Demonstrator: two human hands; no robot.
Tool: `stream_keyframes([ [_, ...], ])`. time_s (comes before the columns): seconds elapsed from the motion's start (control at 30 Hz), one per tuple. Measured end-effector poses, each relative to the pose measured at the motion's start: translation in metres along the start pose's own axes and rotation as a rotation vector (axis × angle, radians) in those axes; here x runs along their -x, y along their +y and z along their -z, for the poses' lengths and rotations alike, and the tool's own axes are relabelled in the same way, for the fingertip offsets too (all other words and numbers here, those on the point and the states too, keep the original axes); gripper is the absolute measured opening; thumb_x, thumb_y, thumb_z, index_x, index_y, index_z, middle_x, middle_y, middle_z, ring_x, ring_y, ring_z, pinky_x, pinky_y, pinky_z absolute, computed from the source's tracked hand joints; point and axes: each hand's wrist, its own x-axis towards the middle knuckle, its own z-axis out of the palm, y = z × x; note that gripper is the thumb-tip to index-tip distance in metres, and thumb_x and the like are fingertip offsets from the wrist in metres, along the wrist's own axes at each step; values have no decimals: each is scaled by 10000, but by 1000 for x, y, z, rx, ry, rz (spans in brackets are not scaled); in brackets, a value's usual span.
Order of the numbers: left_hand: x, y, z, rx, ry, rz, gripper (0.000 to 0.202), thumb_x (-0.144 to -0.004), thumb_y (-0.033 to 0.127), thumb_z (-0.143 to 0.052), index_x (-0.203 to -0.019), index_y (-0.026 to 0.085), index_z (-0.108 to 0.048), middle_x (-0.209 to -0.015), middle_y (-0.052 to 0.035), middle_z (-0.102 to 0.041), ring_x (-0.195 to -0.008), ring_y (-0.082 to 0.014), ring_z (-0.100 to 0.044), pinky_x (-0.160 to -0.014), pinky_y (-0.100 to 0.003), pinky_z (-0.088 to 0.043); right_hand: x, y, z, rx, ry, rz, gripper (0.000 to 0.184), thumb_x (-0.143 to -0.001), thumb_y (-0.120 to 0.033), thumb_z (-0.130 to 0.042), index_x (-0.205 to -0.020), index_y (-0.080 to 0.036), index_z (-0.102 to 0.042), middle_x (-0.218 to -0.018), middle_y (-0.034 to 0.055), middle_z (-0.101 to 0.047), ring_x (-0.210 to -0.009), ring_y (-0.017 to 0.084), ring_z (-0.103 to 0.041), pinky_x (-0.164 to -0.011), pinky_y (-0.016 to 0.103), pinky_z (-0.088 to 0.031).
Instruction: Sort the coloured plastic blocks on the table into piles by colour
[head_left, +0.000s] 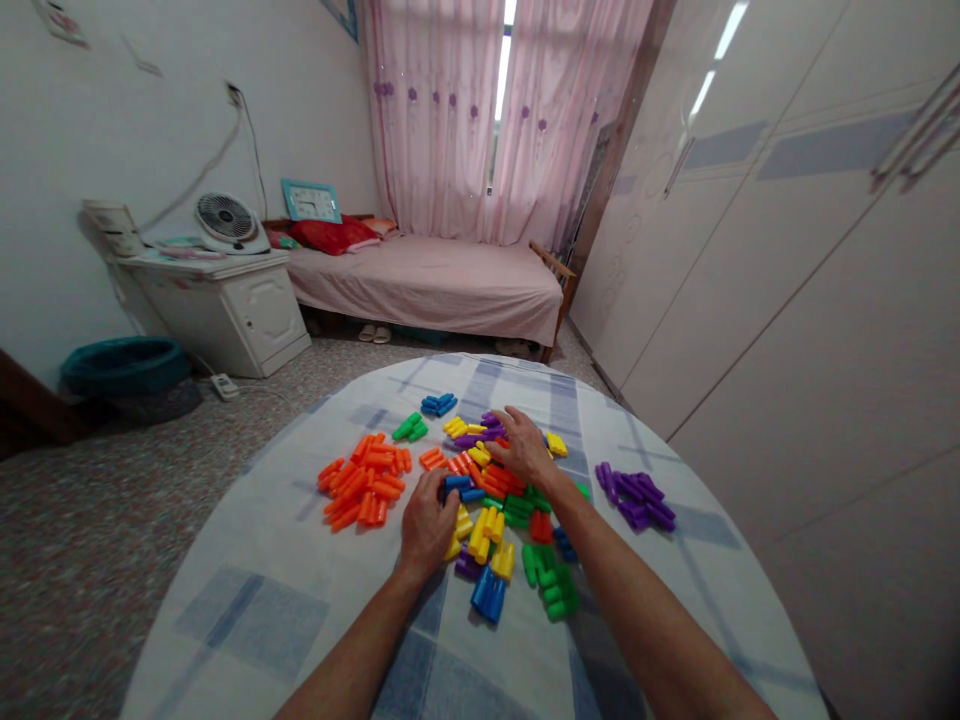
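Short coloured plastic pieces, shaped like joined tubes, lie in a mixed pile in the middle of a round table. My left hand [429, 522] is at the pile's left side, its finger and thumb closed about a blue plastic piece [457, 484]. Over the far part of the pile reaches my right hand [523, 447], fingers apart, the tips close to purple pieces [489, 428] and yellow ones. Beneath its palm lie orange-red pieces [501, 480]. Nearer to me are yellow pieces [487, 530], blue pieces [489, 594] and green pieces [555, 585].
Single-colour heaps surround the pile: orange [364, 482] at left, green [410, 427] and blue [439, 404] at the far left, purple [637, 497] at right. A checked tablecloth [255, 620] covers the table. Beyond stand a bed [435, 280], a white cabinet [262, 315] and a wardrobe [750, 260].
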Motion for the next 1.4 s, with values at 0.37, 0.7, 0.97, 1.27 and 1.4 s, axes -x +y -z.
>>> stream_keyframes([
  [0.37, 1, 5, 0, 24, -5, 24, 252, -766, 171, -475, -992, 188, -584, -1000, -55, -611, -982, -189, -570, -889, -339, -446, -32, -5, -26, 48, -268, -90, 647, -747, -492, -622, -1326, -256, -455, -1332, 111, -442, -1175, 276, -460, -923, 413, -385],
  [0.7, 1, 4, -1, 13, -16, 29, 255, -770, 175, -467, -997, 188, -583, -1012, -59, -609, -994, -190, -567, -900, -338, -441, -37, -12, -24, 66, -252, -44, 405, -738, -266, -623, -1139, -235, -578, -1206, 91, -497, -966, 211, -551, -798, 301, -415],
  [0.97, 1, 1, -3, -2, -2, 31, 254, -759, 177, -476, -984, 191, -594, -992, -57, -621, -973, -191, -579, -871, -332, -453, -25, -13, -23, 8, -156, 28, 359, -747, -89, -527, -1073, -221, -602, -1087, 64, -548, -951, 164, -538, -810, 256, -417],
  [1.27, 1, 2, -2, -7, -6, 31, 238, -761, 176, -478, -966, 195, -598, -966, -51, -617, -949, -187, -579, -858, -330, -451, -18, 0, -7, -353, 272, -24, 272, -712, -166, -546, -976, -190, -607, -978, 58, -581, -933, 191, -559, -860, 350, -448],
  [1.4, 1, 2, -2, -12, -7, 19, 236, -771, 181, -471, -971, 194, -595, -978, -53, -615, -962, -186, -576, -863, -329, -450, 18, 14, 25, -492, 368, -182, 290, -712, -277, -584, -988, -192, -607, -966, 54, -607, -887, 202, -581, -824, 372, -455],
])
